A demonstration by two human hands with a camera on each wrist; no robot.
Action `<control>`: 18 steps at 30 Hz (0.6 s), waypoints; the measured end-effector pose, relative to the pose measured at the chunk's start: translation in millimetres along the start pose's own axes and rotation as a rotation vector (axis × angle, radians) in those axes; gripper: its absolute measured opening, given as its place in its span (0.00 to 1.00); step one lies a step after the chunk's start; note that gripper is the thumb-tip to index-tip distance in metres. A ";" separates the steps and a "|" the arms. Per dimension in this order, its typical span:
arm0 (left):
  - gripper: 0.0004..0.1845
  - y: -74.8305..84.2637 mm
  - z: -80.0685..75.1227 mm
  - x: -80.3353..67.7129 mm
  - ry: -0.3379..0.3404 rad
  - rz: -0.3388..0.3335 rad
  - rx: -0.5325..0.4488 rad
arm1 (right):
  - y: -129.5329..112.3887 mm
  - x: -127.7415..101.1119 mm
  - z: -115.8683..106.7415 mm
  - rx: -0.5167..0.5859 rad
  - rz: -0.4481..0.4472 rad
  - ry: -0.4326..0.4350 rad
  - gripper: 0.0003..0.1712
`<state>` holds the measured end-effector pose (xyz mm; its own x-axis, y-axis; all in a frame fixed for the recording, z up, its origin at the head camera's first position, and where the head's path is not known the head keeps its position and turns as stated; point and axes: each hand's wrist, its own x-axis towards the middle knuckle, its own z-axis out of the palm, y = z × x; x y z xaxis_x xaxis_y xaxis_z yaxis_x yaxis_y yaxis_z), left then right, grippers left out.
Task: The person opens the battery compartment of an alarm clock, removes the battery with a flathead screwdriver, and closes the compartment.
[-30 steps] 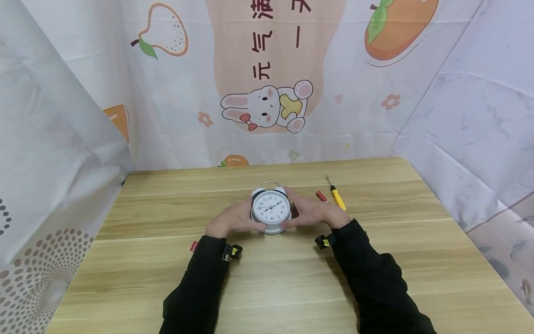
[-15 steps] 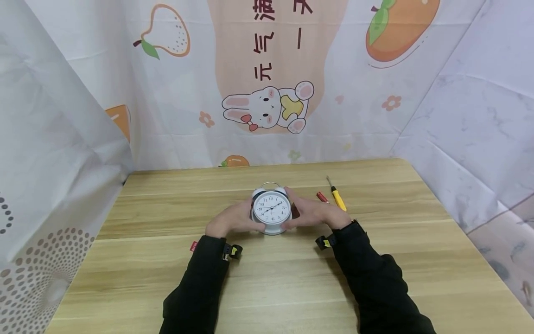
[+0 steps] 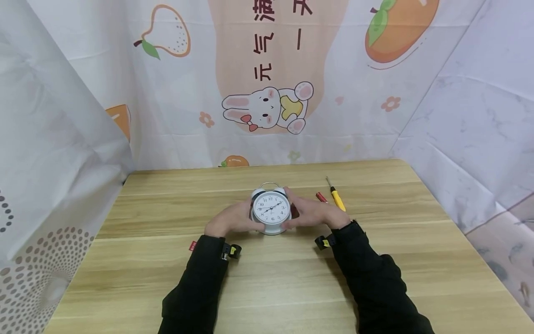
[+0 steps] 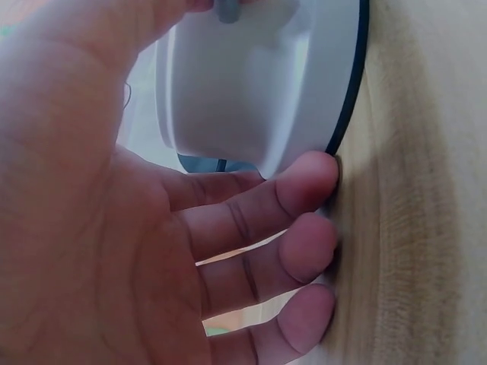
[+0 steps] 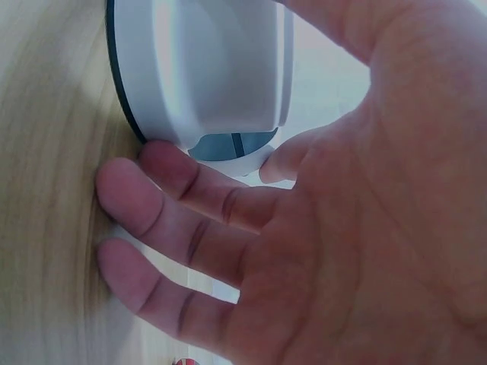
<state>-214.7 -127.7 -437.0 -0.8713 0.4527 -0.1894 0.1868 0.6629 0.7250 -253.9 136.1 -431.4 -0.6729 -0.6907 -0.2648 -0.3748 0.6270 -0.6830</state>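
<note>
A white twin-bell alarm clock (image 3: 271, 207) with a thin wire handle lies face up on the table, its dark back rim against the wood in both wrist views. My left hand (image 3: 235, 217) holds its left side, thumb toward the near edge. On the opposite side, my right hand (image 3: 313, 211) holds it the same way. The left wrist view shows the left hand's fingers (image 4: 308, 247) bent slightly, tips at the tabletop, one touching the rim. Likewise, the right hand's fingers (image 5: 129, 194) reach down to the table beside the white casing (image 5: 221, 68).
A yellow-handled screwdriver (image 3: 338, 199) lies beyond the right hand, with a small red cylindrical thing (image 3: 321, 197) beside it, partly hidden. By the left sleeve, a small red piece with pale marks (image 3: 193, 246) shows. A printed curtain (image 3: 175, 111) hangs behind the table.
</note>
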 end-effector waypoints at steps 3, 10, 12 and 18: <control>0.48 -0.4 -0.7 0.1 -0.003 -0.002 0.004 | -0.5 0.2 -0.6 0.003 0.004 -0.003 0.72; 0.48 1.0 -0.3 0.5 -0.007 0.002 -0.002 | 0.5 0.1 -0.3 0.008 0.002 -0.010 0.72; 0.48 1.7 0.1 0.9 -0.007 0.004 -0.011 | 0.9 -0.5 -0.6 0.007 0.003 -0.010 0.72; 0.48 3.1 0.8 2.0 0.001 0.019 -0.011 | -0.8 -6.2 -5.5 -0.010 -0.034 -0.014 0.67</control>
<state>-215.5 -124.3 -435.6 -0.8683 0.4643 -0.1747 0.1982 0.6474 0.7359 -252.9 141.8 -425.4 -0.6504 -0.7168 -0.2514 -0.4038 0.6066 -0.6849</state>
